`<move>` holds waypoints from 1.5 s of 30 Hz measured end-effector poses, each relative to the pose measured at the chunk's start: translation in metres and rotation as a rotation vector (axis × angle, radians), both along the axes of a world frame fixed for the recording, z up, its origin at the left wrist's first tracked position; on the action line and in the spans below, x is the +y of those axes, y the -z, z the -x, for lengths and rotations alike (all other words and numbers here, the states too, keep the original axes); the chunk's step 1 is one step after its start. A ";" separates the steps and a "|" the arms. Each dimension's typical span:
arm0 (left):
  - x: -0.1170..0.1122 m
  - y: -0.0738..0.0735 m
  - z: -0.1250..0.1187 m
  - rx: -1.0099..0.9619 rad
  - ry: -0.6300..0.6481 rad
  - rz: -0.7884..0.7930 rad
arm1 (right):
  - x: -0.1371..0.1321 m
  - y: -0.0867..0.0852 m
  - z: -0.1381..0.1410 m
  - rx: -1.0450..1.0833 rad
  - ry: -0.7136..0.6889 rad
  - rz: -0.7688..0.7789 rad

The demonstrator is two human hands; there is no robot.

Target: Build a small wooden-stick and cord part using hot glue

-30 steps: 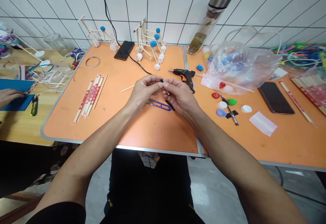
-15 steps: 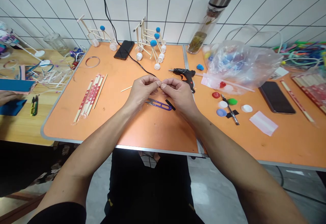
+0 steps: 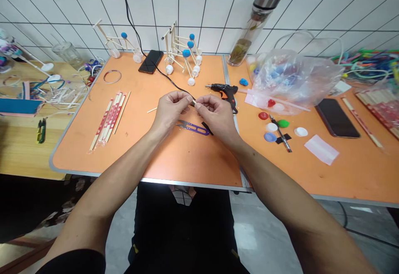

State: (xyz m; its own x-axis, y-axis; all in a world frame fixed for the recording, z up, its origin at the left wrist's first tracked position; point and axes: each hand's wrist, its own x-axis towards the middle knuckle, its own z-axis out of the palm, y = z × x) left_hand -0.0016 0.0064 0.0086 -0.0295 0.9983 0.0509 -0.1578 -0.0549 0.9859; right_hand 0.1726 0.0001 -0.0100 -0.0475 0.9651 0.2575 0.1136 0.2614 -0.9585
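My left hand [image 3: 172, 108] and my right hand [image 3: 215, 114] meet above the orange table, thumbs and forefingers pinched. Between their fingertips is a short piece of wooden stick [image 3: 193, 102] with a dark band on it; most of it is hidden by the fingers. Under the hands lie purple thread snips [image 3: 193, 128] and a black strip [image 3: 207, 128]. A black glue gun [image 3: 229, 95] rests just beyond my right hand. The tip of a thin wooden stick [image 3: 152, 110] pokes out left of my left hand.
Wrapped chopsticks [image 3: 109, 118] lie on the left. At the back stand stick models with blue balls [image 3: 186, 53], a phone [image 3: 151, 62] and a tall glass bottle [image 3: 249, 33]. Bottle caps [image 3: 270, 137], a pen [image 3: 282, 134], a plastic bag [image 3: 296, 76] and another phone [image 3: 337, 118] are on the right.
My fingertips have parted slightly, and the short stick with its dark band now shows between them. Another person's hand at the far left has left the view, along with a dark blue piece.
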 end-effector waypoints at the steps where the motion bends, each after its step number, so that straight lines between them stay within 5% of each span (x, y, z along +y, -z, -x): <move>1: 0.000 0.000 0.001 -0.003 -0.001 -0.003 | 0.000 0.000 0.000 -0.022 0.009 -0.011; 23: -0.001 0.005 -0.012 -0.078 -0.106 -0.065 | -0.008 0.004 0.012 -0.058 0.079 -0.028; 33: 0.000 0.005 -0.008 0.002 -0.032 -0.105 | 0.001 -0.003 -0.004 -0.024 0.028 -0.057; 45: -0.004 0.006 -0.007 0.191 0.006 -0.165 | 0.000 -0.014 -0.011 0.043 -0.032 0.094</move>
